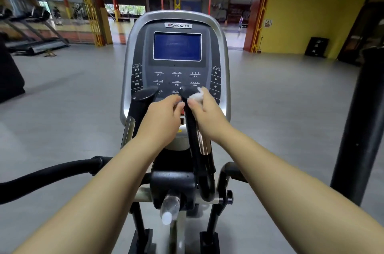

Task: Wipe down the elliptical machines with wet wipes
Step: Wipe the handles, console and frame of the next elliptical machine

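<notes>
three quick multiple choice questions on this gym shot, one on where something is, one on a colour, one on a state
1. Where is the wet wipe?
A) on the console screen
B) against the top of the right inner handle
C) on the floor

2. What colour is the console screen?
A) blue
B) green
C) red

3. The water bottle below the console is
A) lying on the floor
B) uncapped
C) capped, tucked into the machine

Answers:
1 B: the right hand holds the bunched white wipe against the black handle's upper end.
2 A: the panel under the logo is plainly blue.
3 C: its white cap is on, facing the camera, and the bottle sits in the frame under the console.
</notes>
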Motion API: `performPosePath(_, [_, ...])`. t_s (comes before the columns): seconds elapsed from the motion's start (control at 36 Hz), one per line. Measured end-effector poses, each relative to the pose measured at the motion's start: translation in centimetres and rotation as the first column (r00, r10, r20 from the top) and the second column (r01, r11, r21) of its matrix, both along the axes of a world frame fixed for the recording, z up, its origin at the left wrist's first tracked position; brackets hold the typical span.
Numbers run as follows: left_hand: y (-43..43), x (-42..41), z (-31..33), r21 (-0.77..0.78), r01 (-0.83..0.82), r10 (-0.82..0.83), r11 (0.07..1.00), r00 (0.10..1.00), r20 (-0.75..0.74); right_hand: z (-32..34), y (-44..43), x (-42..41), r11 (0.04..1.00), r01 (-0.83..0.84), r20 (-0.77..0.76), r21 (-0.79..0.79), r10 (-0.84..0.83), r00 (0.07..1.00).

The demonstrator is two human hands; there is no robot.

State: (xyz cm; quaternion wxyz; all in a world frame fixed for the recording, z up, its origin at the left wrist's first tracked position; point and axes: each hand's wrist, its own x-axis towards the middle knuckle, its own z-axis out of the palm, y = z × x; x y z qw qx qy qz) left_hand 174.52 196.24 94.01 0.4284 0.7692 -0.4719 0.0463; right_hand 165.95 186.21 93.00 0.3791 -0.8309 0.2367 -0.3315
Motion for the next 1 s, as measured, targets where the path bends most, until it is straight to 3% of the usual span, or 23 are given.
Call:
performPosePath(0.06, [0.2,0.0,0.1,-0.009,0.012,-0.012,1.000,1.000,-0.005,1.9,-0.3,0.7,0.998,0.009,0.017,-0.068,-0.008,1.000])
performPosePath(0.14, [0.1,-0.2,0.4,-0.041,0.022,-0.024,0.999,0.999,-0.036,2.8,-1.0,1.5,0.999,0.030,-0.003,-0.029,-0.030,1.000])
performPosePath(0.36, [-0.7,-0.6,0.5,-0.006,0.051,-0.051,0.999,0.998,0.023,0.8,-1.5,0.7,0.914,-0.014,0.022,0.406,0.006,1.000])
performPosePath(0.61, [-0.5,-1.0,0.2,-0.024,0.068,-0.069,0.997,0.997,-0.038,-6.1,-0.6,-2.8,0.800,0.053,-0.134,0.598,0.035,0.990])
performPosePath(0.69, [-0.5,-1.2,0.3,-0.019,0.066,-0.066,0.998,0.997,-0.034,-5.1,-0.8,-2.7,0.735,0.025,-0.076,0.678,0.036,0.996])
performPosePath(0.78, [-0.4,-1.3,0.4,-0.024,0.068,-0.069,0.997,0.997,-0.029,-3.0,-1.2,-1.6,0.711,-0.020,0.042,0.703,-0.014,0.999])
performPosePath(0.83, [-0.3,-1.5,0.4,-0.042,0.073,-0.074,0.996,0.997,-0.030,-2.3,-1.5,-0.9,0.725,0.007,0.041,0.688,-0.049,0.998])
performPosePath(1.0, [-0.3,-1.4,-0.1,-0.018,0.048,-0.049,0.999,0.997,-0.063,-5.0,-0.6,-2.4,0.690,0.080,-0.093,0.719,-0.018,0.996])
